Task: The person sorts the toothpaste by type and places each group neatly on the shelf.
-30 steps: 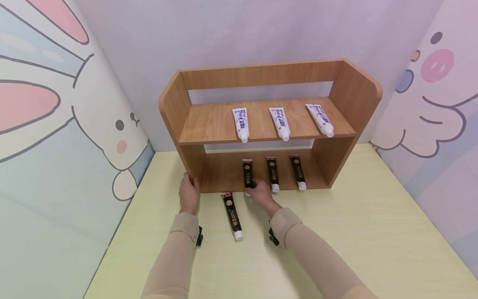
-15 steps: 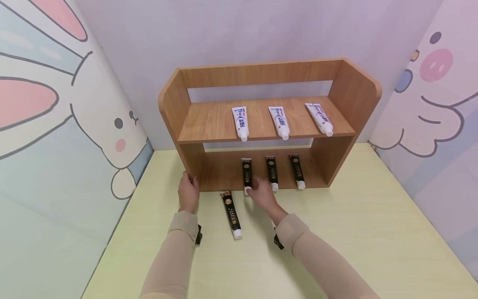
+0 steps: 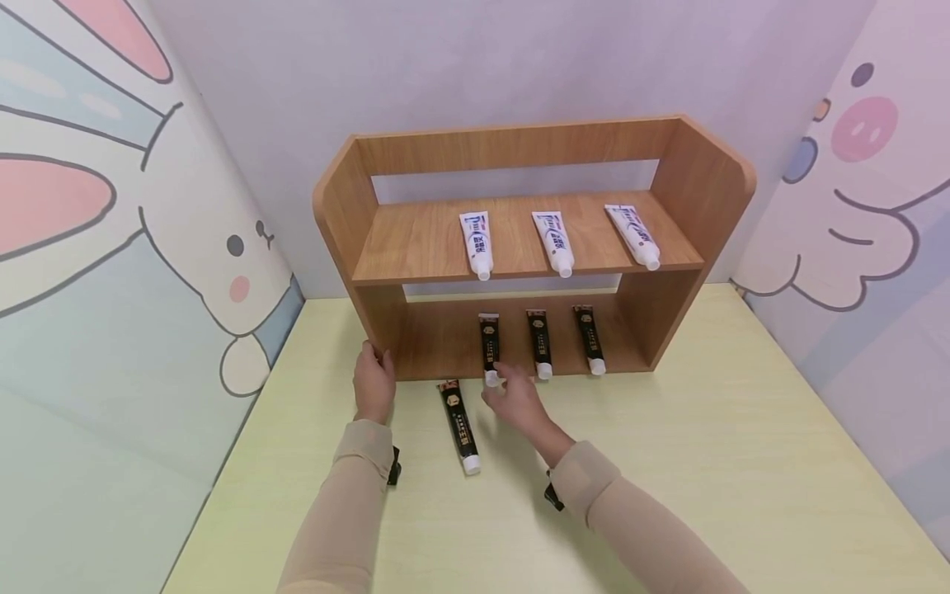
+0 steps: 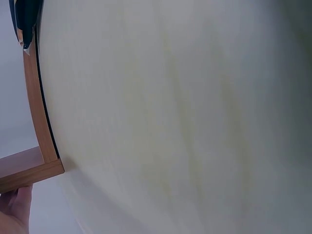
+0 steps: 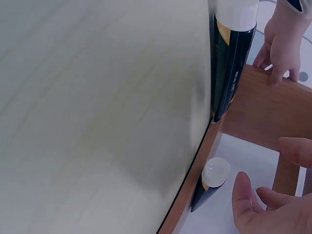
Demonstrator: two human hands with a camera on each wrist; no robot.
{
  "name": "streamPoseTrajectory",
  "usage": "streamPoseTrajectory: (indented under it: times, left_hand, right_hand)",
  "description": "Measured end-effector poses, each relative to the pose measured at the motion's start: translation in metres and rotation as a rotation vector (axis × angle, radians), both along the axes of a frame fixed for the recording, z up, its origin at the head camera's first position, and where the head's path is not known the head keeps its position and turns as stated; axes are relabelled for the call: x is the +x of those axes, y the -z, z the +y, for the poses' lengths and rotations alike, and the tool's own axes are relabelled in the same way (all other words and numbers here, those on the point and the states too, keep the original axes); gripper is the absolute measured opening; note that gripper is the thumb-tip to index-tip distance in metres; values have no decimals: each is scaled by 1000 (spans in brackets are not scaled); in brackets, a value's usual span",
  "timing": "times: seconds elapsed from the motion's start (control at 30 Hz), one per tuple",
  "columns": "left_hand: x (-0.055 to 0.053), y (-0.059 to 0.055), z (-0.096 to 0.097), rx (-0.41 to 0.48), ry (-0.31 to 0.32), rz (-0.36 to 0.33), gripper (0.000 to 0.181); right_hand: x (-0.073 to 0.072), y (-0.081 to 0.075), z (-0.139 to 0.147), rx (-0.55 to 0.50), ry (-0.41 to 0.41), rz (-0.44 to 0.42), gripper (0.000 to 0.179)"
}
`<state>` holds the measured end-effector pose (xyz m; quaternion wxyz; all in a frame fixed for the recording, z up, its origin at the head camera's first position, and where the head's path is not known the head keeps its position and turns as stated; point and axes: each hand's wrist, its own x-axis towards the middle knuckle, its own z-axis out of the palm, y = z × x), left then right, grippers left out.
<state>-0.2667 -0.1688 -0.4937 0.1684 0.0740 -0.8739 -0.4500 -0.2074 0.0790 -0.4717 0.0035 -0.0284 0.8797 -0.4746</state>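
My left hand (image 3: 374,384) grips the front edge of the left side panel of a two-tier wooden shelf (image 3: 519,150). My right hand (image 3: 517,404) is just in front of the lower tier, its fingers parted and holding nothing. Close by those fingers lies a black toothpaste tube (image 3: 489,340), its white cap at the shelf's front edge. In the right wrist view a gap shows between the right fingers and a white-capped tube (image 5: 216,171). Another black toothpaste tube (image 3: 460,425) lies slightly tilted on the table between my hands, its crimped end near the shelf.
Two more black tubes, a middle one (image 3: 540,338) and a right one (image 3: 590,337), lie on the lower tier. Three white toothpaste tubes (image 3: 554,242) lie spaced on the upper tier. The pale table (image 3: 742,462) meets cartoon-printed walls (image 3: 223,206) on both sides.
My right hand has let go of the left black tube on the lower tier and drawn back slightly toward me. The left hand has stayed at the side panel.
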Motion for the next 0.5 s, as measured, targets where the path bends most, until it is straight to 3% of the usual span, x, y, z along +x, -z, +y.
streamPoseTrajectory:
  times: [0.5]
  left_hand:
    - [-1, 1, 0, 22, -5, -18, 28]
  right_hand:
    - [19, 3, -9, 34, -117, -47, 60]
